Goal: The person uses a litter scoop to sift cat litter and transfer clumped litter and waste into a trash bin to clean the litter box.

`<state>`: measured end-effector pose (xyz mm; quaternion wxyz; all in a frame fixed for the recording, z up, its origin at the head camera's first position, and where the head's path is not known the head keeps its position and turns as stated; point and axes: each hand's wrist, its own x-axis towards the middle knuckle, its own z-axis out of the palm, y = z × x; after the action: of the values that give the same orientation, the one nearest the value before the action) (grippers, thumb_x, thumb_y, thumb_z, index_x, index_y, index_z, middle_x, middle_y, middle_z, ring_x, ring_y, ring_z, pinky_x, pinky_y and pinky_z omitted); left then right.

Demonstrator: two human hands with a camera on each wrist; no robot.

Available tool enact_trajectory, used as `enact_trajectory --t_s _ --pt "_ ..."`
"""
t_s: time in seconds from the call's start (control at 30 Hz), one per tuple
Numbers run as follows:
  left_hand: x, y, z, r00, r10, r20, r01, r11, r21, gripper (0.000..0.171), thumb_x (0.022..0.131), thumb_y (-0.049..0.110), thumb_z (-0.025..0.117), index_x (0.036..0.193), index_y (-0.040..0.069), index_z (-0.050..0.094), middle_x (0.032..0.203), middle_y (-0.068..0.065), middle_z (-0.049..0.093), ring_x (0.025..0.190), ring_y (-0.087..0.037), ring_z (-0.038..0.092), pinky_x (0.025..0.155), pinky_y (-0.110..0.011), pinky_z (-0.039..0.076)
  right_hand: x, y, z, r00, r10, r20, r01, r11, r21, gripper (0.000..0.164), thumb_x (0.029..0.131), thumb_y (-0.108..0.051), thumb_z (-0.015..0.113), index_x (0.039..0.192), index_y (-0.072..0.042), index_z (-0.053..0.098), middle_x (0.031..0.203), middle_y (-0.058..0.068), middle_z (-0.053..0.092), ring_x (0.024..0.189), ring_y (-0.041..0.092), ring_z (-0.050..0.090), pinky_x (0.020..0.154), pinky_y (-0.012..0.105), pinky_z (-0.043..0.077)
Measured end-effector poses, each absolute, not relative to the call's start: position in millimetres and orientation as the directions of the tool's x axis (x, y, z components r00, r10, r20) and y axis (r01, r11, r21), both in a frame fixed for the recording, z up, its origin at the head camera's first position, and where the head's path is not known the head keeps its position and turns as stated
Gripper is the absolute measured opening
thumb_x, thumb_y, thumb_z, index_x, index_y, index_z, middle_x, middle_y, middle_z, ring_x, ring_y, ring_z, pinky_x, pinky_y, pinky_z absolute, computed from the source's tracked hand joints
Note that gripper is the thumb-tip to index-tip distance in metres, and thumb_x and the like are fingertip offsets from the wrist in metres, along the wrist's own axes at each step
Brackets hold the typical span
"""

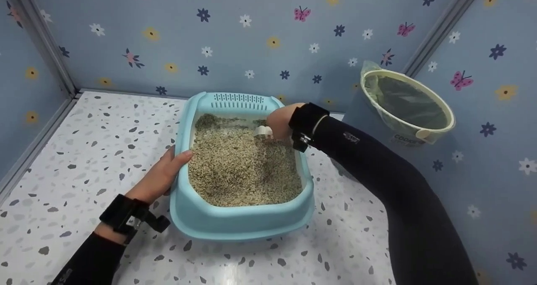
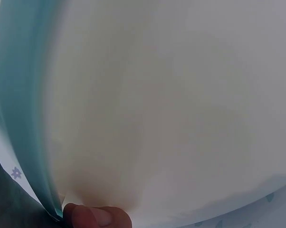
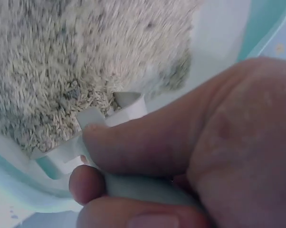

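A light blue litter box [image 1: 235, 224] holds a bed of tan pellet litter [image 1: 230, 163], thinner along the back where the pale floor shows. My left hand [image 1: 161, 173] grips the box's left rim, thumb on top; the left wrist view shows fingertips [image 2: 102, 217] against the pale outer wall. Over the box's back right part, my right hand [image 1: 281, 121] holds a white litter scoop [image 1: 263, 131]. In the right wrist view the thumb presses along the scoop's handle [image 3: 143, 187], fingers curl beneath it, and the scoop's head lies in the litter.
Right of the box stands a bin [image 1: 409, 98] with a cream rim and a thin bag lining it. Flowered blue panels [image 1: 251, 37] enclose the back and both sides. Under the box lies a white speckled surface [image 1: 105, 150].
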<state>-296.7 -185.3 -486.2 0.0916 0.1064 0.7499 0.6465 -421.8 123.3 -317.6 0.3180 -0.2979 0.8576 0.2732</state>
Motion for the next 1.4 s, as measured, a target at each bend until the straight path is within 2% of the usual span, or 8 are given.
enact_trajectory --t_s 0.23,0.4,0.53,0.73,0.97,1.1,1.23,1.4 --pt "-295 -193 -486 -0.964 0.265 -0.025 0.022 0.174 0.985 0.083 0.115 0.057 0.047 0.178 0.014 0.015 0.1 -0.019 0.053 0.063 -0.023 0.059 0.049 -0.035 0.052 -400 118 -308 -0.608 -0.353 -0.711 -0.705 0.652 0.279 0.042 0.103 -0.002 0.05 0.067 -0.018 0.033 0.067 -0.004 0.023 0.062 0.012 0.016 0.061 0.031 0.02" --pt "-295 -194 -487 -0.966 0.258 -0.024 0.025 0.185 0.983 0.083 0.115 0.057 0.047 0.178 0.014 0.015 0.099 -0.018 0.053 0.062 -0.021 0.058 0.049 -0.035 0.053 -389 113 -298 -0.645 -0.346 -0.682 -0.651 0.716 0.253 0.039 0.103 -0.002 0.05 0.069 -0.018 0.041 0.067 -0.004 0.032 0.059 0.013 0.025 0.058 0.031 0.028" --pt "-295 -194 -487 -0.966 0.258 -0.023 0.028 0.192 0.981 0.085 0.115 0.058 0.047 0.178 0.012 0.014 0.105 -0.02 0.053 0.068 -0.024 0.062 0.054 -0.035 0.056 -389 109 -292 -0.698 -0.352 -0.623 -0.632 0.712 0.306 0.032 0.104 -0.002 0.048 0.076 -0.015 0.044 0.073 -0.001 0.031 0.063 0.014 0.025 0.061 0.032 0.028" --pt "-295 -192 -490 -0.963 0.268 -0.01 0.038 0.172 0.984 0.084 0.115 0.057 0.045 0.178 0.012 0.012 0.133 -0.029 0.047 0.102 -0.036 0.064 0.082 -0.036 0.06 -401 107 -315 -0.77 -0.394 -0.502 -0.619 0.653 0.436 0.024 0.107 -0.005 0.054 0.084 -0.011 0.051 0.076 0.002 0.034 0.067 0.018 0.028 0.062 0.036 0.031" --pt "-294 -185 -491 -0.961 0.275 0.002 0.042 0.14 0.989 0.083 0.115 0.054 0.048 0.178 0.012 0.015 0.123 -0.03 0.052 0.09 -0.035 0.068 0.072 -0.04 0.063 -412 111 -343 -0.786 -0.42 -0.453 -0.611 0.639 0.467 0.029 0.113 -0.012 0.056 0.084 -0.011 0.053 0.077 0.003 0.042 0.069 0.02 0.036 0.063 0.038 0.039" --pt "-295 -183 -489 -0.96 0.279 0.017 0.055 0.126 0.99 0.079 0.116 0.052 0.049 0.176 0.01 0.02 0.109 -0.026 0.055 0.076 -0.032 0.069 0.062 -0.042 0.063 -414 110 -338 -0.754 -0.366 -0.545 -0.616 0.681 0.395 0.028 0.11 -0.009 0.053 0.082 -0.012 0.047 0.077 0.002 0.034 0.068 0.018 0.03 0.063 0.035 0.031" --pt "-296 -183 -487 -0.961 0.276 0.017 0.056 0.135 0.989 0.081 0.115 0.053 0.049 0.177 0.012 0.017 0.111 -0.025 0.053 0.078 -0.031 0.068 0.064 -0.043 0.064 -411 109 -318 -0.762 -0.318 -0.564 -0.577 0.729 0.368 0.029 0.104 -0.006 0.051 0.078 -0.016 0.041 0.075 0.0 0.028 0.066 0.016 0.024 0.06 0.034 0.025" --pt "-296 -184 -486 -0.963 0.271 0.001 0.045 0.156 0.987 0.084 0.115 0.056 0.048 0.179 0.013 0.013 0.117 -0.028 0.052 0.081 -0.032 0.069 0.067 -0.045 0.066 -398 109 -284 -0.794 -0.264 -0.547 -0.523 0.756 0.394 0.024 0.095 -0.002 0.051 0.076 -0.017 0.048 0.074 -0.002 0.041 0.064 0.015 0.033 0.057 0.033 0.033"
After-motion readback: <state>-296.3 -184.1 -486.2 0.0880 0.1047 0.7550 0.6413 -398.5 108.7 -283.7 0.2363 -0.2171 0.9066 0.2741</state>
